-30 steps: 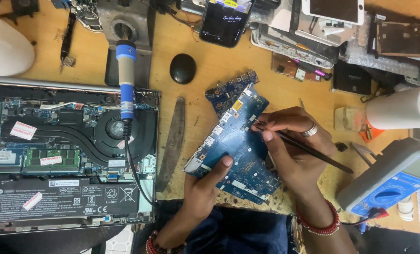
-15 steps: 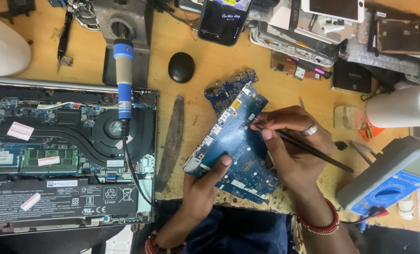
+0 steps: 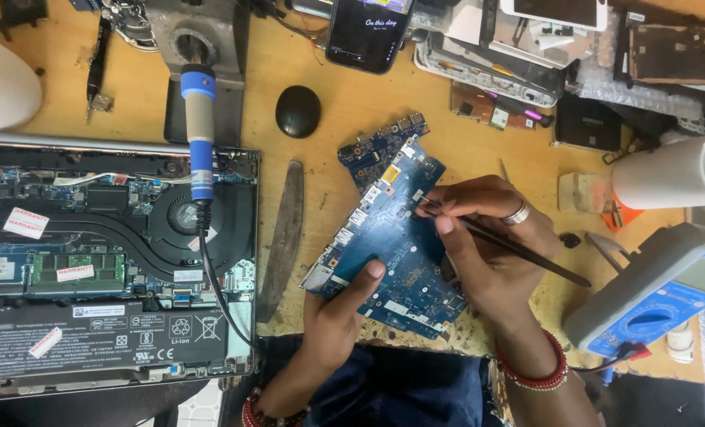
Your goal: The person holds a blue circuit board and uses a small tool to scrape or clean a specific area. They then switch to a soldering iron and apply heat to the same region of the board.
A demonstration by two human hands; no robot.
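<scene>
Centrally: blue circuit board (image 3: 384, 245), long axis diagonal, pinched at near-left edge by left hand (image 3: 333, 316); right hand (image 3: 487, 245), closed on tweezers (image 3: 518, 251), tips on upper end.

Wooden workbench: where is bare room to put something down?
Bare wood on the wooden workbench surrounds the black oval puck, between the blue-handled tool and the blue circuit board. The top right edge is crowded with phone parts.

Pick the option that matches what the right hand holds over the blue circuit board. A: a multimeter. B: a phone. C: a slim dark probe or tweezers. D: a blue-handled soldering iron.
C: the right hand pinches a slim dark tool with its tip on the blue circuit board, which the left hand steadies from below; the blue-handled iron lies on the opened laptop.
</scene>
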